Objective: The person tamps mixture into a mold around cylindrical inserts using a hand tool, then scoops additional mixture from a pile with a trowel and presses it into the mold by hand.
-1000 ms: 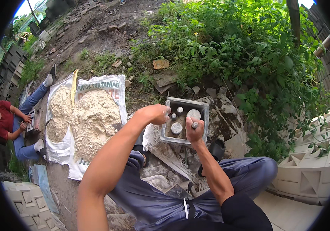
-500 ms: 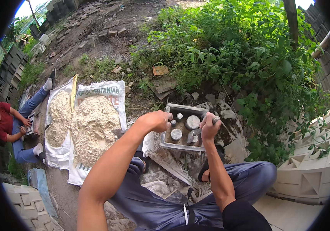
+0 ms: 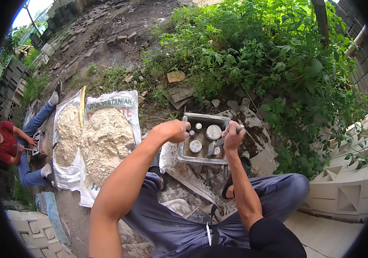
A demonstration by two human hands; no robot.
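In front of me a grey rectangular mould box (image 3: 201, 161) stands between my feet. Inside it are several short round cylinders of different sizes; a wide one (image 3: 213, 132) is at the right and a smaller one (image 3: 195, 146) sits nearer me. My right hand (image 3: 233, 138) is wrapped round the handle of a small trowel (image 3: 212, 149), its flat blade dipping into the box beside the cylinders. At the box's left rim my left hand (image 3: 173, 130) is closed, its fingertips over the inside edge; what it holds, if anything, is hidden.
Two heaps of pale powdery material (image 3: 106, 133) lie on white sacks (image 3: 90, 195) at my left. Beyond them a co-worker in a red shirt (image 3: 7, 142) sits over a similar mould (image 3: 38, 144). Patterned pale blocks (image 3: 343, 180) are stacked at right, green weeds (image 3: 253, 64) ahead.
The trowel blade has shifted slightly in the box with my right hand. My left hand stays at the left rim. The co-worker's nearer hand has lifted back from the mould.
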